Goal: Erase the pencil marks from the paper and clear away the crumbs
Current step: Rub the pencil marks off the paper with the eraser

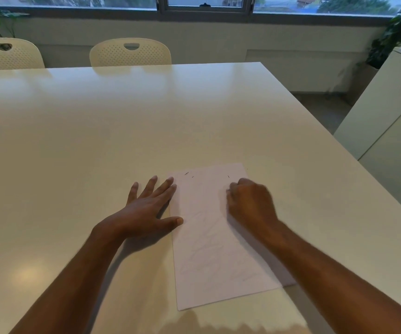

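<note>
A white sheet of paper (216, 237) lies on the table in front of me, with faint pencil traces across its middle and lower part. A few dark eraser crumbs (187, 174) sit near its top edge. My left hand (150, 208) lies flat with fingers spread, its fingertips and thumb pressing the paper's left edge. My right hand (250, 201) is curled into a fist on the upper right part of the sheet, knuckles up. Whatever it may hold is hidden inside the fingers; no eraser shows.
The wide cream table (122, 128) stretches far to the left and back. Two perforated cream chairs (130, 53) stand at its far side under the window. A white cabinet (392, 116) stands to the right, with a plant (397, 32) behind it.
</note>
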{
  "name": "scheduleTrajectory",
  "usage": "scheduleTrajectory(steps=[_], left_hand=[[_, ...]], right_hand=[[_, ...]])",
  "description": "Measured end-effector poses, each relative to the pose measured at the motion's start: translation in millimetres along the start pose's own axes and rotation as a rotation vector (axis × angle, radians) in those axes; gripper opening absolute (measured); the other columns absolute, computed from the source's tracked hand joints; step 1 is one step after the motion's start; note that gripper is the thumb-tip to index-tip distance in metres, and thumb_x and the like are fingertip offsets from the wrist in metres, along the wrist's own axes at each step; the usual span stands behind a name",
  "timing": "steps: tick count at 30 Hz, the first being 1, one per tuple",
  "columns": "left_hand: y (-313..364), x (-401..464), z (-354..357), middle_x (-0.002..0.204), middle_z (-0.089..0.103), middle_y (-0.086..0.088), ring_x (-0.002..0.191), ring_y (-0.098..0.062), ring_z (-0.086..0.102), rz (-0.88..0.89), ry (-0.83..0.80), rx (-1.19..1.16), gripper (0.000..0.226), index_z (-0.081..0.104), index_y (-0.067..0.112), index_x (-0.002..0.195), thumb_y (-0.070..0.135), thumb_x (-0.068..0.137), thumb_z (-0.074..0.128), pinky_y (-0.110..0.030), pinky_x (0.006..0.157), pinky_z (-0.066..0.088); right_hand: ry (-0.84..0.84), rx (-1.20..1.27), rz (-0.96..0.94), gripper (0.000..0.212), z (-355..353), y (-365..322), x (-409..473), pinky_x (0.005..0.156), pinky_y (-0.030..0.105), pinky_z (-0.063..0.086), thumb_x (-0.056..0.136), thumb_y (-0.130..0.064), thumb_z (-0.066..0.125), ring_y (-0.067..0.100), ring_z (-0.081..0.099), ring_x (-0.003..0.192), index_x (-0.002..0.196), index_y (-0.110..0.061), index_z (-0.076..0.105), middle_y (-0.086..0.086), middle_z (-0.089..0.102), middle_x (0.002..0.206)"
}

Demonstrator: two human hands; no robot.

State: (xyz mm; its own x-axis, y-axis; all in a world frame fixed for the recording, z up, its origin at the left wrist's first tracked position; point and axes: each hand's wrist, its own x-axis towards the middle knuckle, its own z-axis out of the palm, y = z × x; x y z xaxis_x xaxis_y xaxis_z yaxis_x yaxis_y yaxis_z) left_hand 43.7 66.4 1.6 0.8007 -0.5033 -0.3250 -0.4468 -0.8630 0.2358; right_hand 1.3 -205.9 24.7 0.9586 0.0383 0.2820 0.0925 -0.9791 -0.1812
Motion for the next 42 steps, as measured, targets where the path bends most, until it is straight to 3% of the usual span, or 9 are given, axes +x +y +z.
scheduleTrajectory(steps=[4, 9, 19, 22, 26, 29, 31, 36, 42], left_hand=[[1, 0, 0, 0.154, -0.035, 0.025, 0.139, -0.008, -0.043, 0.002, -0.002, 0.007, 0.119, -0.015, 0.036, 0.156, 0.101, 0.06, 0.009, -0.048, 0.116, -0.025], [-1, 1, 1, 0.152, -0.036, 0.027, 0.138, -0.007, -0.044, 0.003, 0.002, -0.003, 0.119, -0.015, 0.037, 0.156, 0.102, 0.06, 0.009, -0.049, 0.116, -0.026], [3, -6, 10, 0.158, -0.03, 0.022, 0.144, -0.008, -0.037, 0.055, 0.225, -0.053, 0.105, -0.01, 0.036, 0.157, 0.094, 0.075, 0.019, -0.054, 0.118, -0.019], [7, -10, 10, 0.162, -0.026, 0.014, 0.145, -0.011, -0.035, 0.05, 0.313, -0.049, 0.098, 0.002, 0.036, 0.157, 0.089, 0.078, 0.025, -0.056, 0.116, -0.022], [13, -15, 17, 0.162, 0.026, 0.008, 0.154, -0.016, 0.002, 0.072, 0.483, 0.021, 0.08, 0.05, 0.03, 0.145, 0.079, 0.083, 0.036, -0.049, 0.116, -0.005], [20, -18, 19, 0.146, 0.052, 0.012, 0.146, -0.016, 0.025, 0.094, 0.552, 0.024, 0.064, 0.064, 0.028, 0.13, 0.068, 0.086, 0.043, -0.035, 0.11, 0.002], [23, -20, 18, 0.148, 0.046, 0.016, 0.146, -0.012, 0.02, 0.076, 0.521, 0.005, 0.068, 0.058, 0.027, 0.137, 0.068, 0.086, 0.039, -0.032, 0.108, 0.0], [19, -25, 14, 0.165, 0.009, 0.019, 0.152, -0.009, -0.009, 0.047, 0.289, 0.033, 0.096, 0.021, 0.027, 0.159, 0.083, 0.081, 0.032, -0.044, 0.119, -0.004], [18, -25, 8, 0.163, -0.02, 0.019, 0.148, -0.01, -0.028, -0.01, 0.091, 0.032, 0.107, -0.008, 0.028, 0.159, 0.087, 0.081, 0.035, -0.05, 0.12, -0.014]], right_hand=[[-0.088, 0.087, -0.197, 0.013, 6, -34, -23, 0.045, 0.026, 0.041, 0.072, -0.013, 0.07, 0.027, 0.057, 0.048, 0.061, -0.013, 0.062, 0.001, 0.054, 0.061], [0.029, 0.177, 0.016, 0.023, 17, 5, 2, 0.057, 0.029, 0.046, 0.088, -0.028, 0.056, 0.022, 0.06, 0.064, 0.075, -0.018, 0.072, -0.002, 0.06, 0.069], [0.148, 0.324, 0.061, 0.013, 29, 6, -10, 0.052, 0.026, 0.044, 0.087, -0.025, 0.064, 0.013, 0.052, 0.055, 0.077, -0.023, 0.072, -0.008, 0.051, 0.062], [0.156, 0.324, 0.079, 0.013, 30, 7, -9, 0.05, 0.025, 0.041, 0.086, -0.024, 0.065, 0.01, 0.045, 0.053, 0.074, -0.024, 0.07, -0.01, 0.045, 0.06], [0.143, 0.333, 0.078, 0.016, 32, 8, -9, 0.053, 0.027, 0.045, 0.087, -0.029, 0.06, 0.012, 0.052, 0.056, 0.079, -0.024, 0.073, -0.007, 0.054, 0.063], [0.136, 0.341, 0.084, 0.016, 32, 8, -9, 0.053, 0.026, 0.044, 0.087, -0.029, 0.06, 0.012, 0.051, 0.056, 0.078, -0.024, 0.072, -0.007, 0.053, 0.063], [0.135, 0.328, 0.089, 0.017, 32, 8, -9, 0.052, 0.026, 0.043, 0.087, -0.028, 0.06, 0.012, 0.049, 0.055, 0.076, -0.023, 0.071, -0.007, 0.051, 0.061], [0.116, 0.338, 0.121, 0.019, 31, 8, -8, 0.054, 0.028, 0.044, 0.086, -0.032, 0.058, 0.012, 0.051, 0.057, 0.075, -0.024, 0.071, -0.006, 0.053, 0.062], [0.015, 0.387, 0.204, 0.017, 22, 6, -2, 0.065, 0.032, 0.049, 0.087, -0.033, 0.061, 0.016, 0.059, 0.068, 0.078, -0.027, 0.074, -0.005, 0.064, 0.07]])
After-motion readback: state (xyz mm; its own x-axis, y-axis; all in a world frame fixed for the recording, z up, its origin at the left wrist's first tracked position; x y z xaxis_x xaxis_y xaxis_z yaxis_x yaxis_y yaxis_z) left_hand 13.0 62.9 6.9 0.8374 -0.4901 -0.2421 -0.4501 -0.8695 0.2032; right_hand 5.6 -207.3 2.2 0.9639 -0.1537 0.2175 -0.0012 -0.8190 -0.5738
